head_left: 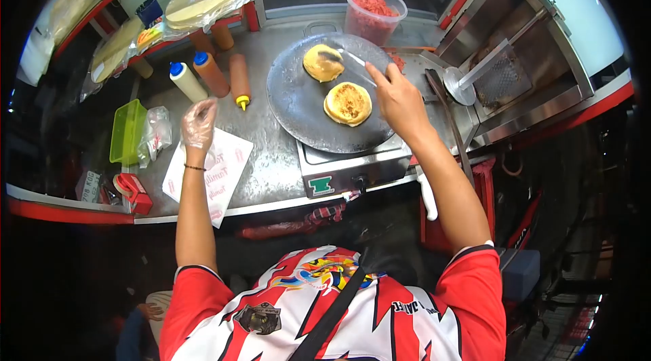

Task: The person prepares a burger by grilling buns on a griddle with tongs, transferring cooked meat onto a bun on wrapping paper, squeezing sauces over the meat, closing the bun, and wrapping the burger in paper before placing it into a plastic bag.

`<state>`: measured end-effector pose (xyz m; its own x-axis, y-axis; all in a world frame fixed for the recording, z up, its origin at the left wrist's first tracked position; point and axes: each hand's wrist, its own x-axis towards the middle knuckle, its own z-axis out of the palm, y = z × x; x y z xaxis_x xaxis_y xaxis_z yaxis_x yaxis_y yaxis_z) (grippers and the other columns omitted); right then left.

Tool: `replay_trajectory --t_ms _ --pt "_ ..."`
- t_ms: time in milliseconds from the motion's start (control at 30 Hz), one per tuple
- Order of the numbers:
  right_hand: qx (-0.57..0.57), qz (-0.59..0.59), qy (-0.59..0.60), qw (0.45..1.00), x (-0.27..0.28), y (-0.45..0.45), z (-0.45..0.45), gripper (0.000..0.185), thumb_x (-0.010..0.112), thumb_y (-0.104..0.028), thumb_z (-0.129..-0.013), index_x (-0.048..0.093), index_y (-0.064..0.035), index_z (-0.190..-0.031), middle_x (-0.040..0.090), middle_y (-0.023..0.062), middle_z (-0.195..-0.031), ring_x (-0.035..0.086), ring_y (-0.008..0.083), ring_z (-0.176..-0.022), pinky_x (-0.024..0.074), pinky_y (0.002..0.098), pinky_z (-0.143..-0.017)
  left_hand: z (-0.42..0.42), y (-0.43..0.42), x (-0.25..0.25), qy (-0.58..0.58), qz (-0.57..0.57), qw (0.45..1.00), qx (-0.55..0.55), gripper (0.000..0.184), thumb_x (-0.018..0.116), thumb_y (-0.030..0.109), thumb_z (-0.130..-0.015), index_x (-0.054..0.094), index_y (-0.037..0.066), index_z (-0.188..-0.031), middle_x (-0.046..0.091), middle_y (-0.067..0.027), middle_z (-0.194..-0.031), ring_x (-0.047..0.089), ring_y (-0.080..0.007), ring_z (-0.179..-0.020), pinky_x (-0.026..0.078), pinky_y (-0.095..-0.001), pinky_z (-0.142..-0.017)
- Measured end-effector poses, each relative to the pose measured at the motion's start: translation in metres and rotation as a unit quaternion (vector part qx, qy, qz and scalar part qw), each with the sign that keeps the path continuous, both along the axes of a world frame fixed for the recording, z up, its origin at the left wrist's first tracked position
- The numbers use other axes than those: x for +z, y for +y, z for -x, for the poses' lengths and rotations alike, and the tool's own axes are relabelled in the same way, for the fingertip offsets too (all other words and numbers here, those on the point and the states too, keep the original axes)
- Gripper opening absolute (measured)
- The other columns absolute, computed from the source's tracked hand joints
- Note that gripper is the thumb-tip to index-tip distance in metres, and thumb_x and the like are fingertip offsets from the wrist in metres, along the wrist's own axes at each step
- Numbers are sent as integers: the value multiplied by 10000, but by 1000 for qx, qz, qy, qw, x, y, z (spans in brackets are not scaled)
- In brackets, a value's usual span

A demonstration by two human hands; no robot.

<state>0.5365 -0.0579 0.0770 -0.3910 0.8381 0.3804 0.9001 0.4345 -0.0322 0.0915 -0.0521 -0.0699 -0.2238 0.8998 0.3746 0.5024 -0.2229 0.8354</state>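
Observation:
My right hand [398, 98] is bare and closed around a pair of metal tongs [355, 59], which reach over the round dark griddle [291, 106]. The tongs' far end is at a yellowish bun [317, 66] near the back of the griddle; I cannot tell whether it grips the bun. In front lies a second bun [348, 104], browned side up. My left hand [199, 123] wears a clear plastic glove. Its fingers are curled together with nothing visible in them, above the top edge of a white printed paper wrapper [220, 171] on the counter.
Sauce bottles [209, 74] stand left of the griddle. Beyond it is a tub of red shreds [371, 15]. A green tray [126, 131], a plastic bag [157, 131] and a red tape dispenser [133, 191] are at left. A metal grill cabinet [522, 55] stands at right, by a long knife [447, 110].

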Motion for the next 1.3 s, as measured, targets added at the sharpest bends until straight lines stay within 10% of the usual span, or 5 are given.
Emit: replay_trajectory --t_ms 167,533,1300 --pt "2 51 -29 998 -2 3 -1 539 535 5 -858 574 -122 -1380 546 153 -1006 650 340 -923 552 449 -737 34 -12 -119 -49 -33 985 162 226 643 121 -947 694 6 -1135 733 -107 -991 669 -175 -875 528 -302 -817" --pt "-30 -17 53 998 0 33 30 500 529 19 -858 615 -153 -1320 577 155 -1009 659 373 -888 545 477 -750 0 -32 -140 40 5 977 207 243 645 70 -894 685 21 -1129 714 -159 -1034 692 -290 -904 546 -361 -842" --pt "1 52 52 997 -22 -9 -16 574 633 36 -815 593 -123 -1366 581 155 -1023 637 387 -863 508 462 -741 -8 -42 -129 28 -19 978 207 241 604 64 -900 680 15 -1123 719 -139 -951 690 -244 -864 540 -334 -807"
